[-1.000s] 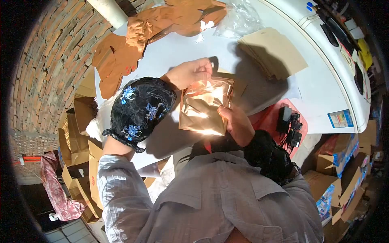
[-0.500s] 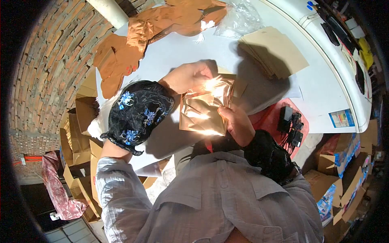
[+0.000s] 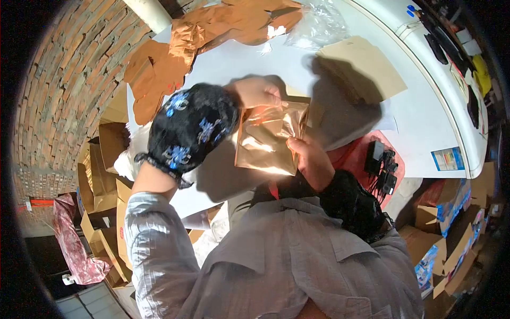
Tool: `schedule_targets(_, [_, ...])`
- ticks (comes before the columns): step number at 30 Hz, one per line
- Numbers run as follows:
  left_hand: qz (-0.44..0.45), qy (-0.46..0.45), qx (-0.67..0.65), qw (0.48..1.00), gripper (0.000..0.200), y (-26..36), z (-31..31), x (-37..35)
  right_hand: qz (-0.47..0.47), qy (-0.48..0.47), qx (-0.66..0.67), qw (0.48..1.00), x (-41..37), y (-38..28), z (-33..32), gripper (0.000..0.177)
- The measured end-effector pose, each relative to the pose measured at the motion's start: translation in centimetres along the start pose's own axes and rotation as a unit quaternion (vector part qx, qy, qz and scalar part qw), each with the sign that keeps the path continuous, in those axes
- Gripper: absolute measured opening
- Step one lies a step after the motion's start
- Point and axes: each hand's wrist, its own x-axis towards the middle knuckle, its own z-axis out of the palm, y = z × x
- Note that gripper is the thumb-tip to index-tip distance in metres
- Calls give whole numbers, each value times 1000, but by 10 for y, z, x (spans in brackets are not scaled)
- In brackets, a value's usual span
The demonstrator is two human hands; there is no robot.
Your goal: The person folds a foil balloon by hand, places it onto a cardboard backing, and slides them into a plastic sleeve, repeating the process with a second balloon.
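A shiny copper-coloured foil packet, square and creased, is held above the white table in front of my body. My left hand is closed at its upper edge, fingertips pinching the foil. At the packet's right side my right hand grips it, thumb on top and the other fingers hidden underneath. Part of a tan paper piece shows behind the packet's top edge. Black sleeve covers with blue flowers are on my forearms.
Copper foil sheets spread along the table's far left edge. A clear plastic bag lies beside a stack of tan paper. Black adapters rest on a red surface at right. Cardboard boxes stand on both sides.
My left hand has shifted slightly right along the packet's upper edge, and its forearm has moved up and right. My right hand keeps its hold.
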Motion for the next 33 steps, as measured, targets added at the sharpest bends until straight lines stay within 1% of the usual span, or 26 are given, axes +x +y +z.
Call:
schedule_targets(1, [-55,-32,-20,998,28,-1,-2,9,1,-2,-11,1000,3,1,-4,29])
schedule_targets(2, [-17,-19,6,1000,30,-6,-3,17,2,-4,-22,1000,6,1,-7,29])
schedule_targets(3, [20,-7,32,999,32,-11,-4,24,-57,-17,-86,995,6,-2,-8,29])
schedule_targets(4, [6,-20,48,999,35,-9,-6,31,-114,-31,-148,982,5,-5,-8,28])
schedule_targets(7, [2,-21,61,998,35,-7,-7,48,-88,22,-60,994,12,-1,-4,27])
schedule_targets(8, [-5,-53,40,998,33,-4,-10,52,-52,57,0,997,10,-8,2,27])
schedule_targets(9, [-1,-59,43,997,32,-6,-10,58,-16,91,58,994,9,-14,9,27])
schedule_targets(11, [30,-74,-7,997,31,-15,-8,73,-33,104,45,993,16,-2,-12,27])
schedule_targets(12, [23,-72,23,997,31,-12,-9,77,-43,114,36,992,18,-2,-14,27])
schedule_targets(13, [-16,-79,-20,997,32,-9,-8,80,-54,123,27,991,20,-3,-14,27])
schedule_targets(15, [42,-22,70,996,33,-4,-9,81,-36,142,16,989,15,-10,-10,26])
schedule_targets(17, [57,-63,126,988,34,-8,-9,107,-34,146,11,989,11,-12,-11,26])
schedule_targets(18, [63,-85,152,983,36,-3,-10,106,-40,141,11,989,11,-10,-15,26])
schedule_targets(21, [49,-66,111,990,36,6,-11,95,-38,143,10,989,14,-7,-20,26])
schedule_targets(22, [38,-74,91,992,35,5,-11,97,-36,148,11,988,15,-6,-20,25])
schedule_targets(24, [26,-81,65,994,33,6,-11,98,-54,179,27,982,19,0,-19,21])
schedule_targets(25, [26,-85,69,994,33,6,-12,99,-64,195,35,978,20,3,-16,18])
schedule_targets(28, [33,-101,101,989,36,-3,-9,107,-75,171,38,982,14,0,5,18])
schedule_targets(31, [35,-101,113,988,37,-9,-2,109,-99,192,4,976,16,9,3,22])
schedule_targets(33, [40,-95,115,988,38,-11,1,108,-82,196,-6,977,11,6,5,21])
